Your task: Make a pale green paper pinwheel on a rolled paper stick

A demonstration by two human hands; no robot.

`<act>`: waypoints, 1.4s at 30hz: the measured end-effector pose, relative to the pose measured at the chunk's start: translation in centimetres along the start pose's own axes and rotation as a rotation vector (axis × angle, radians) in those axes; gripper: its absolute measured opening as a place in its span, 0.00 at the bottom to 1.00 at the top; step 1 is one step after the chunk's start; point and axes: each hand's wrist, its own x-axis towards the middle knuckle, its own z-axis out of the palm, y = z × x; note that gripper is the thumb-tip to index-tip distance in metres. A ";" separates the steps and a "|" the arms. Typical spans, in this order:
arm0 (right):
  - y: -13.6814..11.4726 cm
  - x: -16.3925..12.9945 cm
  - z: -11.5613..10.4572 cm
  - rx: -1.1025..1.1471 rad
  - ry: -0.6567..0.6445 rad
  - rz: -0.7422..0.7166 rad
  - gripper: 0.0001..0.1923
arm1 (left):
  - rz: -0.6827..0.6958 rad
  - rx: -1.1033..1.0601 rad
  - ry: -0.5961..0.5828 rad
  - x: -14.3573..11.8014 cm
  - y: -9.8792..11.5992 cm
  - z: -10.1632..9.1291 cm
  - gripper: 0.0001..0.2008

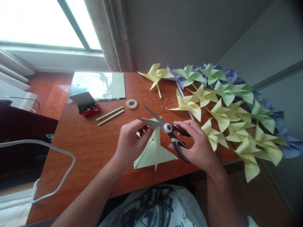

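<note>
My right hand [196, 145] has its fingers in the black-and-grey handles of a pair of scissors [168, 128]. The blades stand apart and point up and left. My left hand [132, 138] is closed in a pinch beside the lower blade; what sits between its fingertips is too small or hidden to make out. Below both hands a pale yellow-green sheet of paper [153, 153] lies on the table, with cuts from its corners and small holes near some tips. My left fingers cover part of it.
On the wooden table [94, 170], two pale green paper sticks [110, 116] lie near a tape roll [131, 104] and an opened red box [88, 107]. Behind is a glossy folder [99, 85]. Several paper pinwheels [220, 115] crowd the right side. A white cable [71, 157] curves at left.
</note>
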 end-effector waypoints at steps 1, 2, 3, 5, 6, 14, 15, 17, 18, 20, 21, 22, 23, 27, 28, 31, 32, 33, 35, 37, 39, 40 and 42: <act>0.0 0.0 0.0 -0.006 -0.006 -0.008 0.31 | 0.004 -0.004 0.002 0.0 0.0 0.0 0.05; -0.1 -0.1 -0.1 -0.012 -0.012 -0.014 0.31 | 0.007 -0.010 0.004 0.0 0.0 0.0 0.06; -0.2 -0.1 -0.1 -0.019 -0.016 -0.017 0.31 | 0.010 -0.016 0.007 0.0 0.0 0.0 0.06; -0.2 -0.1 -0.2 -0.030 -0.015 -0.020 0.31 | 0.013 -0.021 0.011 0.0 -0.1 0.0 0.07; -0.3 -0.2 -0.2 -0.034 -0.010 -0.021 0.31 | 0.012 -0.017 0.012 0.0 -0.1 0.0 0.07; -0.4 -0.3 -0.2 -0.066 -0.002 -0.033 0.31 | 0.030 0.009 0.013 0.1 0.0 0.0 0.07; -0.4 -0.3 -0.3 -0.070 -0.003 -0.038 0.31 | 0.032 0.014 0.012 0.1 0.1 0.0 0.07; -0.5 -0.2 -0.4 -0.079 -0.005 -0.047 0.31 | 0.032 0.028 0.014 0.1 0.1 -0.1 0.07; -0.5 -0.2 -0.4 -0.085 -0.006 -0.049 0.31 | 0.033 0.034 0.015 0.1 0.2 -0.1 0.06; -0.6 -0.2 -0.5 -0.093 -0.005 -0.049 0.30 | 0.038 0.039 0.018 0.2 0.2 -0.1 0.06; -0.6 -0.2 -0.5 -0.097 -0.005 -0.048 0.30 | 0.042 0.039 0.018 0.2 0.2 -0.1 0.06; -0.7 -0.2 -0.5 -0.101 -0.005 -0.046 0.30 | 0.046 0.039 0.018 0.2 0.2 -0.1 0.06; -0.7 -0.1 -0.5 -0.107 -0.005 -0.045 0.30 | 0.051 0.041 0.018 0.2 0.2 -0.1 0.06; -0.8 -0.1 -0.6 -0.136 -0.003 -0.040 0.30 | 0.067 0.042 0.010 0.1 0.0 0.0 0.07; -0.8 -0.1 -0.6 -0.137 -0.002 -0.040 0.30 | 0.069 0.041 0.007 0.1 -0.1 0.0 0.07; -0.8 -0.1 -0.6 -0.135 0.001 -0.044 0.29 | 0.070 0.038 0.002 0.0 -0.1 0.0 0.07; -0.8 -0.1 -0.6 -0.136 0.001 -0.044 0.29 | 0.068 0.037 0.000 0.0 -0.1 0.0 0.07; -0.8 -0.1 -0.6 -0.138 0.001 -0.045 0.30 | 0.069 0.035 0.000 0.0 -0.1 -0.1 0.08; -0.8 -0.2 -0.6 -0.141 -0.001 -0.043 0.29 | 0.074 0.036 -0.001 0.0 -0.1 -0.1 0.08; -0.8 -0.2 -0.6 -0.141 -0.005 -0.044 0.29 | 0.080 0.039 0.001 0.0 -0.1 -0.1 0.08; -0.8 -0.2 -0.6 -0.144 -0.009 -0.044 0.29 | 0.084 0.036 0.008 0.0 -0.1 -0.1 0.07; -0.8 -0.1 -0.6 -0.145 -0.010 -0.043 0.29 | 0.084 0.033 0.009 0.0 -0.2 0.0 0.07; -0.7 -0.1 -0.6 -0.145 -0.010 -0.045 0.30 | 0.089 0.031 0.014 0.0 -0.2 0.0 0.08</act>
